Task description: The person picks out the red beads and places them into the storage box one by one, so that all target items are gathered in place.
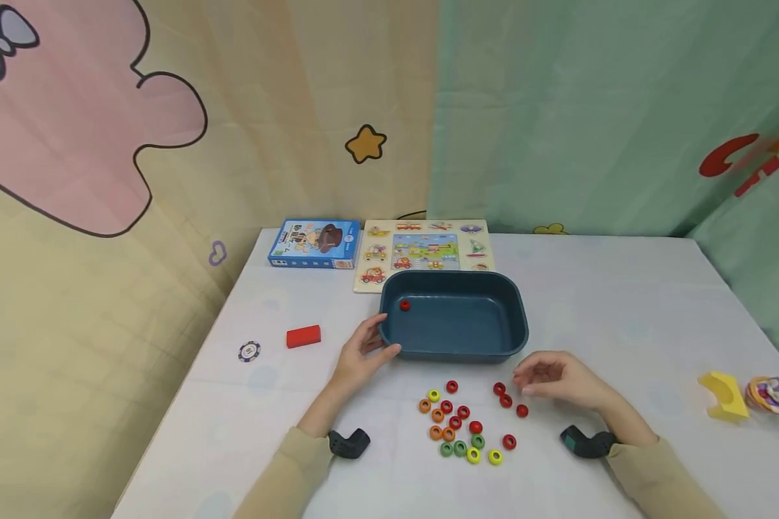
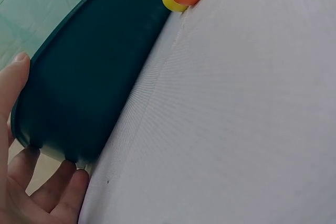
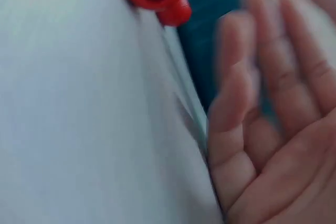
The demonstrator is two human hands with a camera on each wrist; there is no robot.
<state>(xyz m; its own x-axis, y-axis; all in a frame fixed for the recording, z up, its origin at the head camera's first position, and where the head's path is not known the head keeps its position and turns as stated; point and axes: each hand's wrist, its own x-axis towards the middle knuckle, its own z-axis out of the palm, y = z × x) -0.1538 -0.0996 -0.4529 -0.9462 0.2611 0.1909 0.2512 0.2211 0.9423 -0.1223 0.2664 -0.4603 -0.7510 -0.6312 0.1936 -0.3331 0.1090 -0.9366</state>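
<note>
A dark blue plastic bin [image 1: 454, 357] stands on the table with one red bead [image 1: 405, 305] inside at its left end. My left hand [image 1: 355, 364] holds the bin's near-left corner. In the left wrist view the thumb [image 2: 20, 69] touches the rim and the other fingers lie against the end wall. My right hand [image 1: 561, 378] hovers off the bin's near-right corner, fingers loosely bent and nothing visible between them. Nearest to it are several red beads [image 1: 505, 401]. In front of the bin, orange beads [image 1: 438, 415], green beads [image 1: 460, 448] and yellow beads [image 1: 473, 455] lie loose among more red ones.
Behind the bin lies a wooden picture puzzle [image 1: 373, 254], beside a blue box [image 1: 314, 244]. A red block [image 1: 304, 336] and a poker chip [image 1: 249, 351] lie at left. At far right are a yellow arch block [image 1: 725, 396] and a purple toy figure [image 1: 777, 394].
</note>
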